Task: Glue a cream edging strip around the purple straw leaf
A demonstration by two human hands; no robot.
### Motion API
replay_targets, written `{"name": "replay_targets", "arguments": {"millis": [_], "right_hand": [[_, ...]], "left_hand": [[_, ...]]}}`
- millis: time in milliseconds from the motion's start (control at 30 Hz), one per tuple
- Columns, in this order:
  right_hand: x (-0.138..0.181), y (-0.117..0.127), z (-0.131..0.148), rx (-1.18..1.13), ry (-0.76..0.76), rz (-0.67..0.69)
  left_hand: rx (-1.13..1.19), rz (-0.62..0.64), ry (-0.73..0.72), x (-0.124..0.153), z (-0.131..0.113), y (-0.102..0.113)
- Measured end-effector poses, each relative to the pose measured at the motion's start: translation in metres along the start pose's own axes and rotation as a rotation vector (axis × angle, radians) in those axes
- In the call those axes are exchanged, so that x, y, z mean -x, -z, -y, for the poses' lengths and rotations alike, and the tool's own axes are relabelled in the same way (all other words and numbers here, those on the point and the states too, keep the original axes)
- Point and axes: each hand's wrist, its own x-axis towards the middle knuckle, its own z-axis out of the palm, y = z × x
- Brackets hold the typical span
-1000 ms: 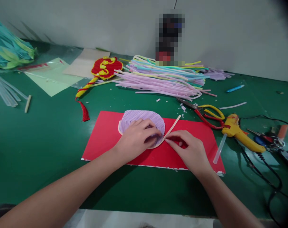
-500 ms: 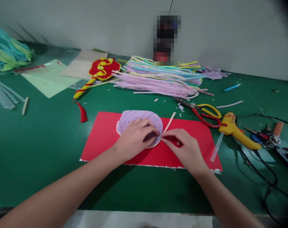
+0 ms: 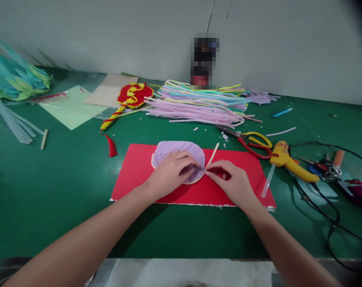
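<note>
A rounded purple piece, covered in rows of pipe cleaner, lies on a red board with a cream edging around part of its rim. Across its lower half rests my left hand, fingers curled and pressing on it near the right edge. At that edge the thumb and forefinger of my right hand pinch a cream pipe cleaner, whose free end points up and away. What lies under my left palm is hidden.
Bundled pastel pipe cleaners lie behind the board, beside a red and yellow fan. To the right are scissors, a yellow glue gun with cables, and keys. Glue sticks lie left.
The camera view has shifted slightly, moving the scene within the frame. Both hands keep nearly the same pose at the purple piece's right edge.
</note>
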Motion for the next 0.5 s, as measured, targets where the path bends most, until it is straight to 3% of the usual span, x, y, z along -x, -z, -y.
{"name": "replay_targets", "arguments": {"millis": [133, 300, 400, 500], "right_hand": [[0.0, 0.001, -0.003, -0.08, -0.088, -0.046], [0.0, -0.001, -0.01, -0.137, -0.08, -0.093], [0.0, -0.003, -0.01, -0.086, -0.038, -0.093], [0.0, -0.005, -0.008, -0.093, -0.051, -0.117]], "left_hand": [[0.076, -0.165, 0.057, 0.001, 0.001, 0.011], [-0.07, -0.432, 0.344, -0.002, 0.026, 0.028], [-0.2, -0.392, 0.519, -0.002, 0.042, 0.034], [-0.16, -0.307, 0.498, -0.002, 0.047, 0.036]]}}
